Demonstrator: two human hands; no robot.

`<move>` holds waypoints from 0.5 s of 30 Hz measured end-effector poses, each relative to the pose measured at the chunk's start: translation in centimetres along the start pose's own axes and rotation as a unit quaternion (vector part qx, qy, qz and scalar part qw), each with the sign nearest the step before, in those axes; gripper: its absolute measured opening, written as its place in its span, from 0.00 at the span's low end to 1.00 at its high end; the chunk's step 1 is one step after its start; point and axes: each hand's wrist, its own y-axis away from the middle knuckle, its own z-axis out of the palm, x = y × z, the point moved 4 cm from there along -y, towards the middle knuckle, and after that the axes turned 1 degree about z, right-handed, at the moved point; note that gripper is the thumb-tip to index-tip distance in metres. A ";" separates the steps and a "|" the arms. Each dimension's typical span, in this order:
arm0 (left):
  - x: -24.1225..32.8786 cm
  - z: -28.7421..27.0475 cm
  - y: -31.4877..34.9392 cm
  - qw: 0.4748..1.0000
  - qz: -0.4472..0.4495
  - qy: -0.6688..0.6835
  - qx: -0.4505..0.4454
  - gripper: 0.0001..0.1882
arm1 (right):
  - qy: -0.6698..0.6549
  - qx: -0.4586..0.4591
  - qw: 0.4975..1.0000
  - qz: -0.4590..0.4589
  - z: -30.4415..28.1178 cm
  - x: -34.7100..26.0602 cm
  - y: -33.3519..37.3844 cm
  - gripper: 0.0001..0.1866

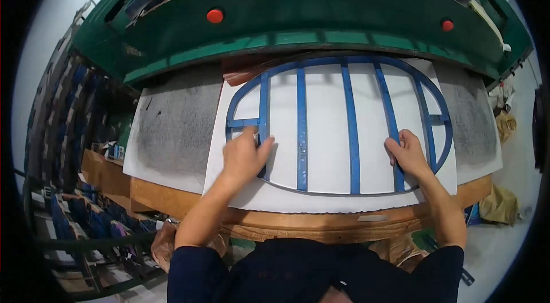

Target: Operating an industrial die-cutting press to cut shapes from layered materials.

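On the white sheet (326,131) spread over the wooden-edged worktable (321,218), just on the near side of the green machine beam (332,11) with its red buttons (215,15), lies a blue oval barred frame (351,125). My left hand (243,157) has thumb and fingers closed around the leftmost long bar, just nearer than the short left crosspiece, while my right hand (411,157) grasps the second long bar from the right, its fingers curled. Well to the left, blue-edged pieces (71,223) stand racked.
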 end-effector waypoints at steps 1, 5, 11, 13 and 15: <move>-0.6 -0.9 -1.3 0.998 -0.007 0.028 0.050 0.20 | 0.002 0.008 1.000 0.006 0.0 0.2 0.1 0.14; -7.9 -2.0 -10.0 0.986 -0.084 0.082 0.120 0.27 | -0.007 0.025 1.000 -0.006 0.3 0.6 0.3 0.12; -13.8 2.3 -17.2 0.897 -0.245 0.361 0.064 0.19 | 0.049 0.046 0.998 -0.004 0.2 0.7 -0.2 0.12; -13.6 2.8 -18.3 0.879 -0.284 0.380 0.049 0.13 | 0.087 0.055 0.994 -0.041 0.0 0.5 -0.1 0.13; -14.0 3.1 -19.1 0.873 -0.319 0.368 0.017 0.10 | 0.080 0.047 0.995 -0.023 0.4 -0.1 0.3 0.13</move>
